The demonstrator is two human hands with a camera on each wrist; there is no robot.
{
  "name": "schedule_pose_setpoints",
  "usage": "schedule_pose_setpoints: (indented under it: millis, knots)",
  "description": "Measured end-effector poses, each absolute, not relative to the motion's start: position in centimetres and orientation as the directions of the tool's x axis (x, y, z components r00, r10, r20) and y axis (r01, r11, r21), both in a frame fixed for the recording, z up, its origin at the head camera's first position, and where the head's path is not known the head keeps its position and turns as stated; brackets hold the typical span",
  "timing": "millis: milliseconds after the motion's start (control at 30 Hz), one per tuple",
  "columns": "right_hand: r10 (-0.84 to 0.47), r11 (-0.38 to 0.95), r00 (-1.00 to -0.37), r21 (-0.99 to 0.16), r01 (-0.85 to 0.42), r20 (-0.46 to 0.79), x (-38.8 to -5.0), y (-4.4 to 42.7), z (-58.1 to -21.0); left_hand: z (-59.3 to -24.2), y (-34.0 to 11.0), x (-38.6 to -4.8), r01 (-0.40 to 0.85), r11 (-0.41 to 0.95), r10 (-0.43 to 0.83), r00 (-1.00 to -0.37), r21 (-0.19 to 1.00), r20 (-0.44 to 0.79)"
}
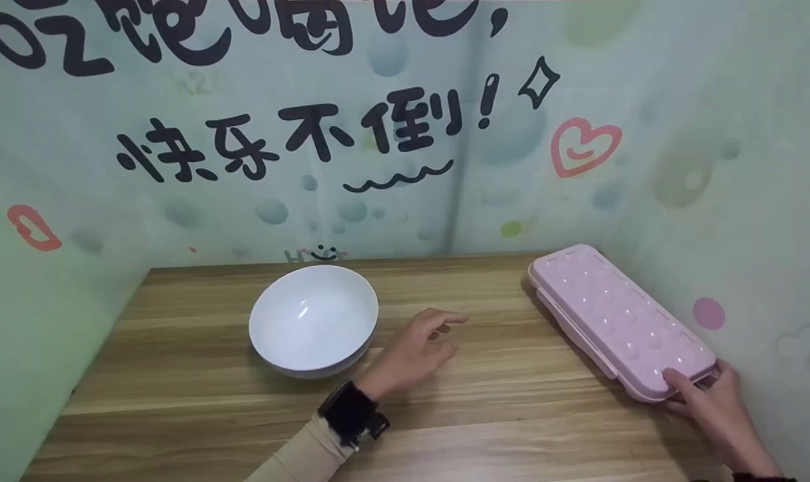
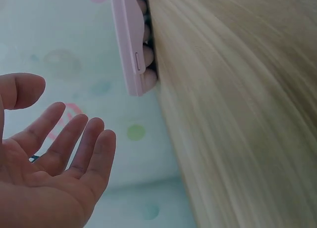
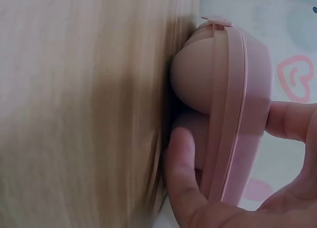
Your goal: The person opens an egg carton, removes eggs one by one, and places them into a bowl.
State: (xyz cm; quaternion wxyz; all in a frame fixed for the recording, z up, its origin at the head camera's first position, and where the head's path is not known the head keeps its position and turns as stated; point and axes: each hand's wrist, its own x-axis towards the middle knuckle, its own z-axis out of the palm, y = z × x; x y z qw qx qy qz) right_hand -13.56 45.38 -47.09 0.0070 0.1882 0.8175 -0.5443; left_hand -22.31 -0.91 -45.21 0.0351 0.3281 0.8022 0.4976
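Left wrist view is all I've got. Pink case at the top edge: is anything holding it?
Observer: Yes, head view shows the right hand gripping the near end of the pink case.
Operator: Copy. Anything else near the left hand?
Observer: Yes, a white bowl stands on the table, just to the left of that hand.

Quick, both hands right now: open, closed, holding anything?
Left hand: open, holding nothing, beside the white bowl.
Right hand: gripping the near end of the pink case, thumb on top.
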Motion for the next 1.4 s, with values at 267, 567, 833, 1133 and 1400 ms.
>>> schedule_pose_setpoints:
  millis: [267,567,833,1133,1400]
  knots:
    - [0.28,0.36,-0.932,-0.875,0.322,-0.228,-13.9,45.8,-47.1,-46.0,-1.1,-23.0,0.464,0.278,0.528,-0.805,0.841,0.269]
    - [0.2,0.371,-0.95,-0.879,0.301,-0.241,-14.9,45.7,-46.9,-46.9,-1.4,-23.6,0.414,0.296,0.481,-0.843,0.861,0.24]
    - [0.165,0.408,-0.953,-0.862,0.302,-0.256,-16.2,45.5,-46.8,-47.2,-1.3,-24.3,0.308,0.299,0.413,-0.895,0.903,0.169]
    - [0.061,0.444,-0.956,-0.851,0.282,-0.286,-17.5,44.7,-46.3,-47.9,-0.3,-25.6,0.273,0.312,0.355,-0.922,0.91,0.155]
    - [-0.003,0.54,-0.967,-0.814,0.214,-0.256,-18.4,43.6,-46.0,-48.7,0.1,-26.3,0.207,0.335,0.288,-0.951,0.919,0.109]
